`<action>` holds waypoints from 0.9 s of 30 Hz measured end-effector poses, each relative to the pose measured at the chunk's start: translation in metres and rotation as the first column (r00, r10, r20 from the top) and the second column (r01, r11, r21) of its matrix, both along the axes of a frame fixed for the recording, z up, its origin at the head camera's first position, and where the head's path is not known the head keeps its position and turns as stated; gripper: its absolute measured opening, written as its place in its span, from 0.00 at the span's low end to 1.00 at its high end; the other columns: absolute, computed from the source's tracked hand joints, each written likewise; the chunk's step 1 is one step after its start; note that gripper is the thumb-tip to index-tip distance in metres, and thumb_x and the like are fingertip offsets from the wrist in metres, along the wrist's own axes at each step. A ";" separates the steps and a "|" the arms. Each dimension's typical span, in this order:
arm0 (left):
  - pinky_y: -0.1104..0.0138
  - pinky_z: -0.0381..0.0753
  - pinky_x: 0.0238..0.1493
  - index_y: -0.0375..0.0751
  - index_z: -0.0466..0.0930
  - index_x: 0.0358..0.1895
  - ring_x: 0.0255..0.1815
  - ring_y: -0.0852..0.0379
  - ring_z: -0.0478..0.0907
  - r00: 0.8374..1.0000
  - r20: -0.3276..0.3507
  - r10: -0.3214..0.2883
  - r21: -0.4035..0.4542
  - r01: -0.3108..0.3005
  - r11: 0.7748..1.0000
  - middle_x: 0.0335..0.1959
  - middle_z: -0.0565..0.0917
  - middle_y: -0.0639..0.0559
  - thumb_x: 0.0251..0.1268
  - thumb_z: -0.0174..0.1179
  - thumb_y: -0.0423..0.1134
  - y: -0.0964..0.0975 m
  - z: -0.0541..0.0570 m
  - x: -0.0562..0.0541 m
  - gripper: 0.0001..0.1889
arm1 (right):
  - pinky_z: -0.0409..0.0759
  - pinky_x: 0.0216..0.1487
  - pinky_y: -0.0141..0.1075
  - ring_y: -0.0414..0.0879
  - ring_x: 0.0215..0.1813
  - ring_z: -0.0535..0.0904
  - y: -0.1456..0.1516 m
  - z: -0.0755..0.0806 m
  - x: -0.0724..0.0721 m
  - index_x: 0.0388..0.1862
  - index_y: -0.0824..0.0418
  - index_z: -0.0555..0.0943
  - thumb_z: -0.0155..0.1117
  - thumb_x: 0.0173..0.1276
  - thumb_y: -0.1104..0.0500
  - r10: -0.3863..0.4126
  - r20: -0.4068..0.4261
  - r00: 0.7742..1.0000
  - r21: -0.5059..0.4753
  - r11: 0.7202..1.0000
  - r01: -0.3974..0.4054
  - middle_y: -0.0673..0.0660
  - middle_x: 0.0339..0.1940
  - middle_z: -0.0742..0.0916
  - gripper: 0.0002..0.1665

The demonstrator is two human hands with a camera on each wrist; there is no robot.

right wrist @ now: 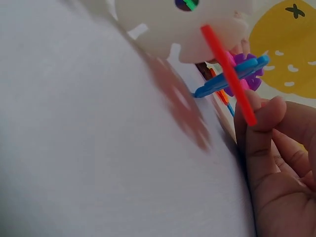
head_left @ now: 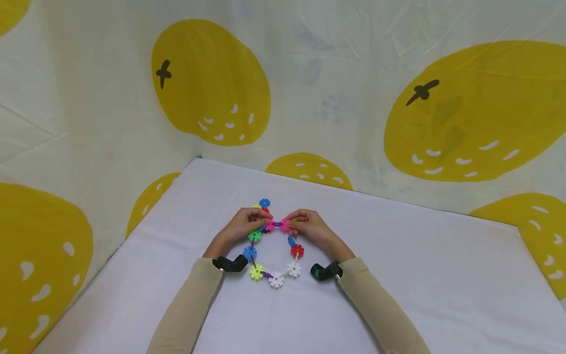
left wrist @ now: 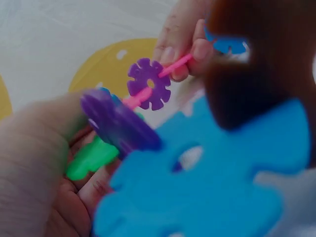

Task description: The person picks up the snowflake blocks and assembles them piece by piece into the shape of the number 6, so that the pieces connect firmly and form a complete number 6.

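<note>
Two tan fabric sleeves [head_left: 185,305] reach in from the near edge, forearms angled toward each other, each wrist carrying a small matte black camera [head_left: 234,264]. Between the wrists lies the near side of a ring-like chain [head_left: 272,282] of thin plastic discs, flower-shaped with notched rims and round central holes, slotted into one another at crossed angles so that some show flat and others edge-on. Its near curve runs through a yellow-green disc [head_left: 260,275], a purple one seen on edge [head_left: 267,275] and two white ones; farther up stand a blue disc [head_left: 247,250] and a green disc [head_left: 251,238] on the left, with a red disc [head_left: 300,251] on the right. At the far side, wrists turned inward, the left hand [head_left: 244,222] and right hand [head_left: 311,227] each pinch a bright pink disc between thumb and bent fingers, a purple disc [head_left: 277,224] joining the two. Just beyond the left hand sits another blue disc [head_left: 264,202]. The tabletop [head_left: 398,265] wears smooth white cloth, and behind it hangs a creased pale sheet [head_left: 336,98] printed with yellow rounded fruit shapes bearing dark star-like stems and white flecks.
</note>
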State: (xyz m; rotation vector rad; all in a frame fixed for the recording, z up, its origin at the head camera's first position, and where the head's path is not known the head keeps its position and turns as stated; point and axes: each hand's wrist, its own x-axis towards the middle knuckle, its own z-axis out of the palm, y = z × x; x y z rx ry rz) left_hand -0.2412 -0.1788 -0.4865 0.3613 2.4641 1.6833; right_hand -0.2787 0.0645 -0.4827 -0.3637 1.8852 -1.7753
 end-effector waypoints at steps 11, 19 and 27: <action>0.63 0.76 0.56 0.38 0.83 0.52 0.52 0.51 0.76 0.999 -0.039 -0.033 0.011 0.033 0.999 0.51 0.83 0.46 0.73 0.54 0.36 0.002 0.003 0.001 0.12 | 0.78 0.38 0.32 0.46 0.28 0.78 0.011 0.007 0.014 0.56 0.63 0.76 0.63 0.70 0.54 0.002 -0.094 0.996 0.139 0.990 0.012 0.56 0.29 0.84 0.21; 0.70 0.80 0.41 0.36 0.82 0.47 0.38 0.54 0.79 1.000 -0.002 -0.021 0.057 0.022 0.998 0.41 0.84 0.47 0.66 0.64 0.39 0.003 0.005 0.003 0.12 | 0.75 0.33 0.32 0.46 0.32 0.76 0.023 0.011 0.032 0.46 0.65 0.77 0.69 0.65 0.55 0.081 -0.237 0.968 0.229 0.973 -0.025 0.55 0.34 0.83 0.18; 0.69 0.81 0.40 0.33 0.81 0.46 0.37 0.53 0.80 0.995 -0.082 -0.047 0.069 0.053 0.996 0.40 0.84 0.44 0.67 0.60 0.32 0.003 0.005 0.003 0.08 | 0.72 0.32 0.31 0.45 0.32 0.73 0.024 0.020 0.052 0.37 0.62 0.80 0.69 0.64 0.55 0.138 -0.347 0.928 0.336 0.942 -0.014 0.51 0.28 0.82 0.11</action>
